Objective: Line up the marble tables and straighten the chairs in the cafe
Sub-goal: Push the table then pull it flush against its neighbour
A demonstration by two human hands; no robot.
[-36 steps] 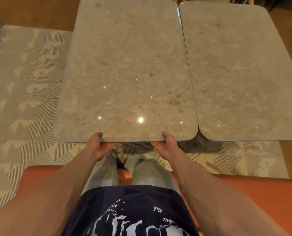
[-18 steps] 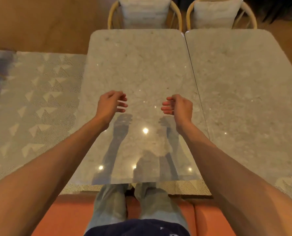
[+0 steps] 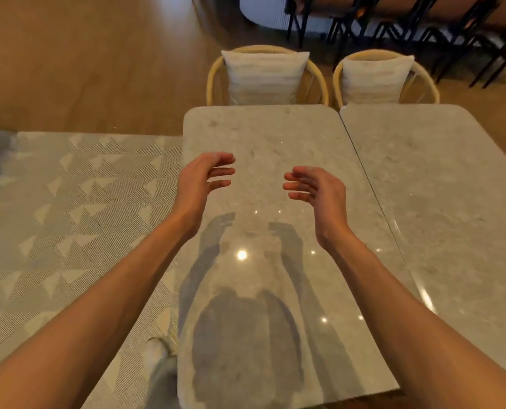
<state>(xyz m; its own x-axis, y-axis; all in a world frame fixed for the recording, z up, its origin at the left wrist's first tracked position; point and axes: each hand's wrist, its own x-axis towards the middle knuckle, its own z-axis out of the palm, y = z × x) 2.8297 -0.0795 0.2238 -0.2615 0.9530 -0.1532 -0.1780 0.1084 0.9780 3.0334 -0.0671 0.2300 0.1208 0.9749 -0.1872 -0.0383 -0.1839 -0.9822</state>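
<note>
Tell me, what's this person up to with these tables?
A person is tidying a cafe. Two marble tables, the left table and the right table, stand side by side with only a thin seam between them. The left hand and right hand hover over the left table, fingers loose, holding nothing. Two cushioned chairs sit tucked at the far edge.

Both forearms are bare to the frame edge, with no sleeve, watch or ring showing on the left hand (image 3: 200, 180) or the right hand (image 3: 316, 187). At seven o'clock a white shoe (image 3: 156, 354) shows above a grey trouser leg (image 3: 164, 385).
</note>
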